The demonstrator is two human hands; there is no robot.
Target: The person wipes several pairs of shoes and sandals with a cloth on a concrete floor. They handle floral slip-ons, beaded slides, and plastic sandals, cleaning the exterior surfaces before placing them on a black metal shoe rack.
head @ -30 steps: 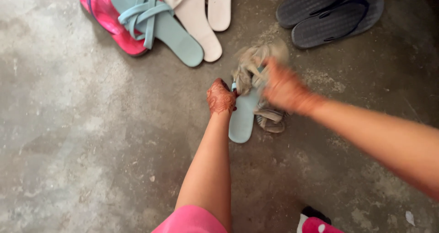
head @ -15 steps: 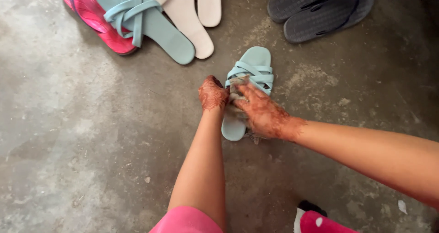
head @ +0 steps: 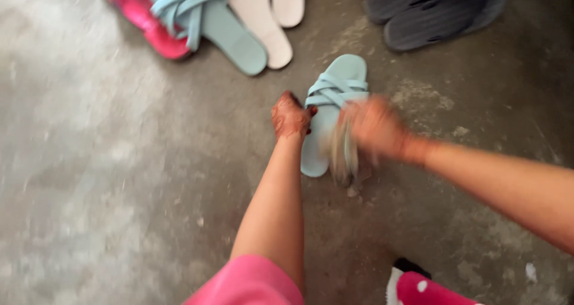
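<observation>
Far left, top edge: a pink sandal (head: 139, 19) with a light blue strappy sandal (head: 206, 15) lying partly over it, toe pointing down-right. Just right of these, two cream sandals (head: 272, 18) side by side, cut off by the frame.

Centre: the left hand (head: 290, 116), patterned with dark henna, is pressed against the left edge of a second light blue sandal (head: 327, 110), fingers curled onto its side near the crossed straps. The left forearm runs straight up from the bottom of the frame, with a pink sleeve (head: 248, 284) at its base. The sandal lies flat on the concrete floor (head: 95, 161), toe toward the top, heel toward the person.

Right of centre: the right hand (head: 373, 128), blurred, is closed around a bunched grey-beige cloth (head: 344, 152) that hangs against the right side of the sandal's heel half. How tight the grip is cannot be told through the blur. The right forearm comes in from the right edge, slanting up-left.

Top right: a pair of dark flip-flops (head: 439, 9), well apart from the hands.
</observation>
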